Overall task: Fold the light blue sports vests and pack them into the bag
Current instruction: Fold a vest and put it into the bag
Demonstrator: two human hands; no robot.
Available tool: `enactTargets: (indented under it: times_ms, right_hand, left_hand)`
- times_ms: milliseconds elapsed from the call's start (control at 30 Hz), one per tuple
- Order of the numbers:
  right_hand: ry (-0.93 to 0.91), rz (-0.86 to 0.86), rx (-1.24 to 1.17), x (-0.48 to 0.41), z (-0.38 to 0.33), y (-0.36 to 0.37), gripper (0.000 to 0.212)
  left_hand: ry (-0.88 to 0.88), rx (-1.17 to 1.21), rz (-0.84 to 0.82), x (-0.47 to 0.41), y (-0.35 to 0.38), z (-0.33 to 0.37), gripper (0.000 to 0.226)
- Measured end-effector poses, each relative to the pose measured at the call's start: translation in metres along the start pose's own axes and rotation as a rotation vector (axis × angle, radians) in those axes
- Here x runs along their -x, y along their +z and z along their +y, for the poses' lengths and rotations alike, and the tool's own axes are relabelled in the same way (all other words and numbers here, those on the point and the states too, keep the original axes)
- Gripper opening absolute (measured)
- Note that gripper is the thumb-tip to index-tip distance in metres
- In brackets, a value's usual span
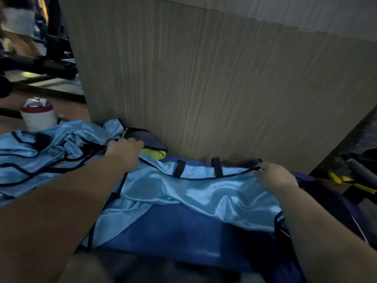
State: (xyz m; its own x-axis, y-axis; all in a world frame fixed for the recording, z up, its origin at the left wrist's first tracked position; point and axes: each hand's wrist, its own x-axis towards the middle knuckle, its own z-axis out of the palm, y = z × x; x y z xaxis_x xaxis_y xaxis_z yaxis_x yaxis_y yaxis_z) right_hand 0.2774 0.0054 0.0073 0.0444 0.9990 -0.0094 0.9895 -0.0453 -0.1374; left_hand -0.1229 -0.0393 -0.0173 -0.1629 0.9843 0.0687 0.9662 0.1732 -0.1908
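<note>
Light blue vest (193, 193): spread, rumpled, across the blue bag (173, 231), at the foot of a wood-grain panel (204, 88); left hand (122, 150) and right hand (273, 176) well apart, each gripping a far corner at the black trim; further vests (51, 148) heaped at left. Risk: the satin looks slippery, so a fold may slide askew; a tug on the heap could topple the white cup (38, 117) just beside it.

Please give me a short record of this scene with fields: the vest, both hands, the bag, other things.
bag: blue, two black straps at far edge
vest: light blue, spread over the bag
left hand: grips the vest's far left edge
right hand: pinches the vest's far right corner
pile: more vests, crumpled, at left
cup: white, behind the pile
</note>
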Motion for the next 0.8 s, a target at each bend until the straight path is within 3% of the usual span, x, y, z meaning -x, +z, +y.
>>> enactTargets:
  times_ms: [133, 233, 300, 367, 467, 567, 667, 800]
  right_hand:
    - [0.100, 0.017, 0.104, -0.009, 0.005, 0.032, 0.039]
    - [0.148, 0.141, 0.176, -0.005, 0.003, 0.043, 0.041]
    - [0.058, 0.320, 0.231, -0.002, -0.002, 0.050, 0.040]
    - [-0.159, 0.414, 0.243, -0.005, -0.011, 0.057, 0.027]
    - [-0.368, 0.139, 0.099, -0.007, -0.037, 0.072, 0.023]
    - [-0.256, -0.167, -0.073, -0.006, -0.052, 0.089, 0.050]
    - [-0.222, -0.182, -0.131, -0.004, -0.050, 0.099, 0.073]
    - [-0.288, -0.126, -0.214, 0.003, -0.046, 0.101, 0.058]
  left_hand:
    - [0.072, 0.141, 0.311, 0.008, 0.035, -0.001, 0.049]
    - [0.226, 0.268, 0.471, 0.016, 0.054, 0.003, 0.040]
    - [0.244, 0.289, 0.383, 0.018, 0.065, 0.005, 0.035]
    - [0.163, 0.297, 0.160, 0.017, 0.074, 0.005, 0.043]
    - [0.096, 0.303, 0.036, 0.014, 0.082, 0.004, 0.051]
    - [0.029, 0.494, 0.051, 0.013, 0.083, 0.000, 0.048]
    - [0.014, 0.619, 0.075, 0.013, 0.080, -0.010, 0.042]
    - [0.008, 0.640, 0.215, 0.021, 0.071, -0.020, 0.048]
